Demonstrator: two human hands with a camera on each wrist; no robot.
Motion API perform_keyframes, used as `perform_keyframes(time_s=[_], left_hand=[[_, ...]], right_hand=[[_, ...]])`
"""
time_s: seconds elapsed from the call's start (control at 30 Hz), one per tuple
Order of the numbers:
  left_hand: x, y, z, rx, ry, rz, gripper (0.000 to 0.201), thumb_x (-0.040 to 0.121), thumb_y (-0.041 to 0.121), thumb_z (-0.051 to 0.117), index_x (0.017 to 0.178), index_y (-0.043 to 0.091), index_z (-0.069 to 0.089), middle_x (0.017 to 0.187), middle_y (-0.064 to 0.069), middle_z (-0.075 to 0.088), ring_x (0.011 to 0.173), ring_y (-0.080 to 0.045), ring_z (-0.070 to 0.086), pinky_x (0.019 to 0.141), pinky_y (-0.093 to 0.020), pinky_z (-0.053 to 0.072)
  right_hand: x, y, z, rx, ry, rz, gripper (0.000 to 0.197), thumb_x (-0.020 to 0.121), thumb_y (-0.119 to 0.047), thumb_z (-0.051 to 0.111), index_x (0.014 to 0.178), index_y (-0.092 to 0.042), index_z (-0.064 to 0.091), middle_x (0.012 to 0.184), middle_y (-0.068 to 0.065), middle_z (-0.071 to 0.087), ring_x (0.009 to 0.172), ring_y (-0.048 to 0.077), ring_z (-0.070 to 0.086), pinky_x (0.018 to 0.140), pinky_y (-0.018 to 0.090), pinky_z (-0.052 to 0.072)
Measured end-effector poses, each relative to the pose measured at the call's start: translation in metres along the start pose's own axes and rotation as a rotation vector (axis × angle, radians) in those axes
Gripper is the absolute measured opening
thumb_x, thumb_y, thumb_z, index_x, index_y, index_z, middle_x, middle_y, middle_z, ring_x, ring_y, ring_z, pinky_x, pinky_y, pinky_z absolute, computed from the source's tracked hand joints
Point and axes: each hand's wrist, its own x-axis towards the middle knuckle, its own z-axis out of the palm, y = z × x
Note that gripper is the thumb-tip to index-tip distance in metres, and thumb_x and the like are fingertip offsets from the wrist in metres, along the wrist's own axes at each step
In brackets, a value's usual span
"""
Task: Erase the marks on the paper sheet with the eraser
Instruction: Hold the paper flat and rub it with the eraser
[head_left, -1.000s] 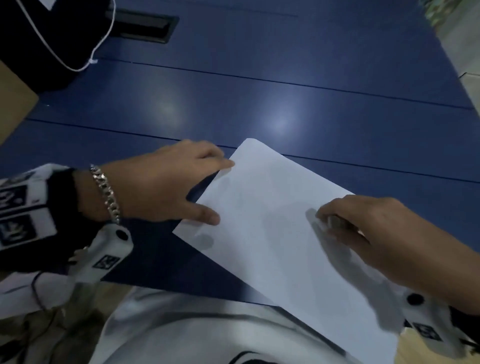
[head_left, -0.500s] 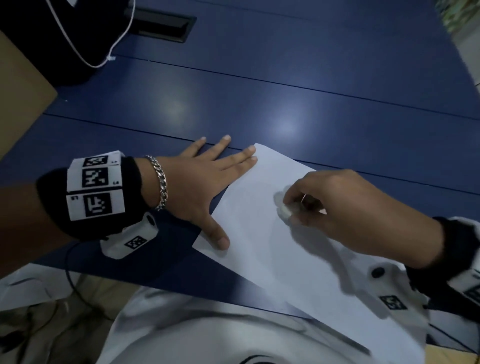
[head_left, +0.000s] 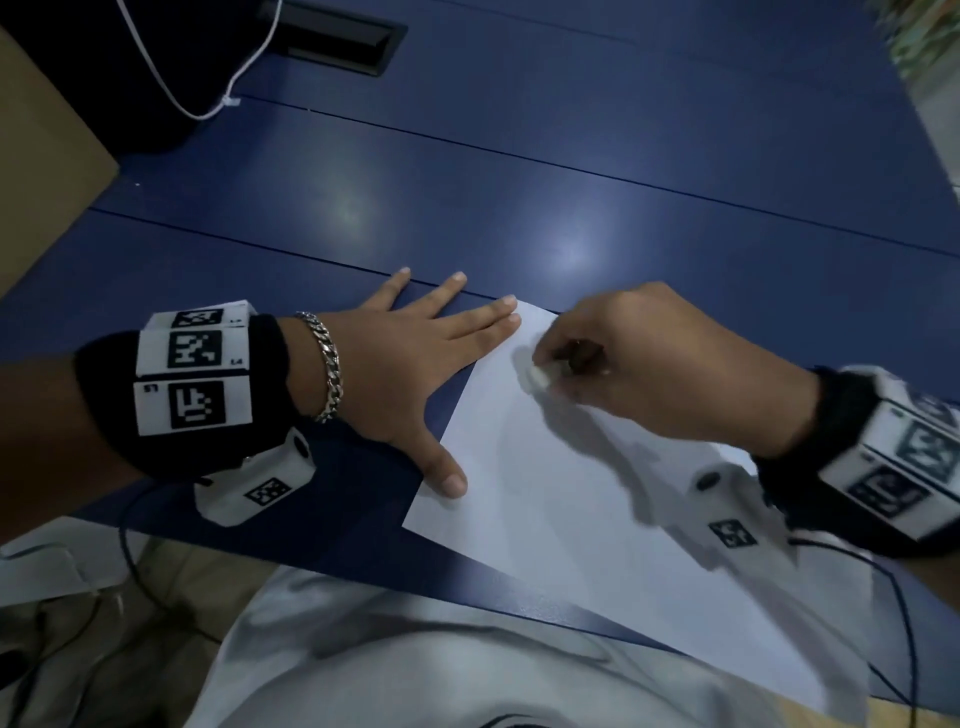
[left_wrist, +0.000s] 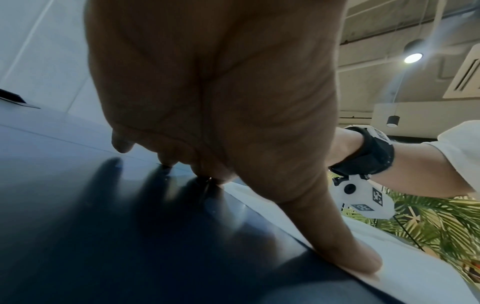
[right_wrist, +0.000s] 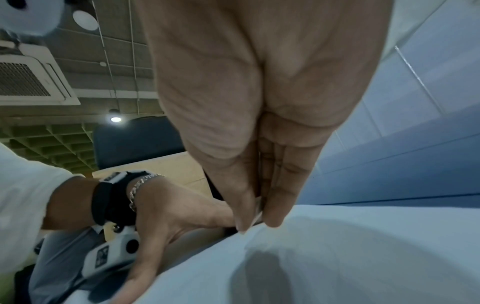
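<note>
the right hand is bunched, its thumb and fingertips pinching a small white eraser down onto the far corner of the paper sheet. the left hand lies flat with fingers spread, two fingertips and the thumb pressing the sheet's left edge, the other fingers on the blue table. the sheet sits askew near the table's front edge; no marks can be made out on it. both wristbands carry black-and-white coded tags, unreadable as text. a chain bracelet circles the left wrist.
</note>
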Motion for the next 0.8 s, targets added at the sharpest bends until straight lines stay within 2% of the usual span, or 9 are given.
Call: perform_keyframes(time_s=[0.1,0.17,0.27,0.33,0.47,0.5,0.63,0.67,0.8], left_hand=[[0.0,0.0,-0.003,0.002,-0.01,-0.005,0.156,0.049,0.11,0.054,0.157,0.041,-0.036,0.159,0.03,-0.045,0.154,-0.025,-0.038,0.122,-0.07,-0.015],[0.0,0.001,-0.004,0.004,-0.018,-0.009,0.157,0.048,0.11,0.054,0.156,0.042,-0.037,0.158,0.031,-0.046,0.154,-0.025,-0.038,0.121,-0.072,-0.016],[0.0,0.001,-0.004,0.007,-0.029,-0.021,0.157,0.049,0.108,0.057,0.157,0.042,-0.036,0.158,0.031,-0.046,0.154,-0.023,-0.039,0.12,-0.072,-0.018],[0.0,0.001,-0.005,0.006,-0.031,-0.019,0.157,0.049,0.108,0.057,0.157,0.042,-0.036,0.158,0.031,-0.045,0.154,-0.023,-0.039,0.12,-0.073,-0.017],[0.0,0.001,-0.004,0.017,-0.032,-0.017,0.158,0.047,0.11,0.055,0.156,0.042,-0.037,0.159,0.031,-0.045,0.154,-0.024,-0.038,0.12,-0.074,-0.015],[0.001,0.001,-0.004,0.021,-0.034,-0.017,0.158,0.047,0.11,0.055,0.156,0.042,-0.038,0.158,0.03,-0.046,0.154,-0.024,-0.038,0.119,-0.075,-0.016],[0.001,0.001,-0.005,0.02,-0.048,-0.023,0.158,0.047,0.109,0.056,0.155,0.042,-0.038,0.158,0.03,-0.047,0.153,-0.024,-0.04,0.119,-0.075,-0.017],[0.001,0.001,-0.005,0.02,-0.048,-0.022,0.158,0.047,0.11,0.055,0.155,0.042,-0.038,0.157,0.03,-0.047,0.153,-0.024,-0.04,0.119,-0.075,-0.016],[0.001,0.001,-0.005,0.028,-0.042,-0.017,0.159,0.046,0.111,0.054,0.155,0.042,-0.039,0.157,0.031,-0.047,0.154,-0.025,-0.039,0.119,-0.076,-0.015]], right_hand=[[0.015,-0.001,0.005,-0.043,0.069,-0.023,0.014,0.087,-0.02,0.073,0.099,-0.024,0.079,0.088,-0.01,0.074,0.077,0.012,0.069,0.07,0.019,0.047],[0.013,-0.005,0.008,-0.034,0.073,-0.028,0.012,0.086,-0.021,0.072,0.096,-0.022,0.079,0.085,-0.009,0.074,0.074,0.012,0.069,0.072,0.022,0.05],[0.004,-0.015,0.01,0.003,-0.075,-0.073,0.013,0.086,-0.026,0.075,0.098,-0.027,0.078,0.085,-0.014,0.072,0.073,0.004,0.067,0.073,0.022,0.055],[0.005,-0.015,0.01,-0.007,-0.104,-0.084,0.013,0.085,-0.026,0.077,0.097,-0.027,0.077,0.083,-0.014,0.071,0.072,0.004,0.066,0.074,0.025,0.056],[0.017,-0.002,0.005,-0.063,0.082,-0.037,0.005,0.083,-0.022,0.073,0.087,-0.021,0.076,0.08,-0.009,0.073,0.07,0.013,0.067,0.075,0.037,0.057],[0.016,-0.003,0.006,-0.061,0.084,-0.038,0.006,0.083,-0.022,0.073,0.087,-0.021,0.076,0.08,-0.009,0.073,0.07,0.013,0.067,0.075,0.036,0.057],[0.002,-0.02,0.014,-0.009,-0.139,-0.119,0.012,0.083,-0.03,0.076,0.094,-0.027,0.077,0.082,-0.013,0.073,0.071,0.006,0.068,0.071,0.02,0.055],[0.004,-0.018,0.013,-0.013,-0.15,-0.121,0.012,0.083,-0.031,0.077,0.095,-0.027,0.077,0.082,-0.013,0.073,0.071,0.005,0.067,0.071,0.019,0.053],[0.021,-0.003,0.006,-0.072,0.046,-0.069,0.002,0.083,-0.024,0.075,0.085,-0.025,0.075,0.075,-0.014,0.068,0.068,0.011,0.065,0.065,0.018,0.049]])
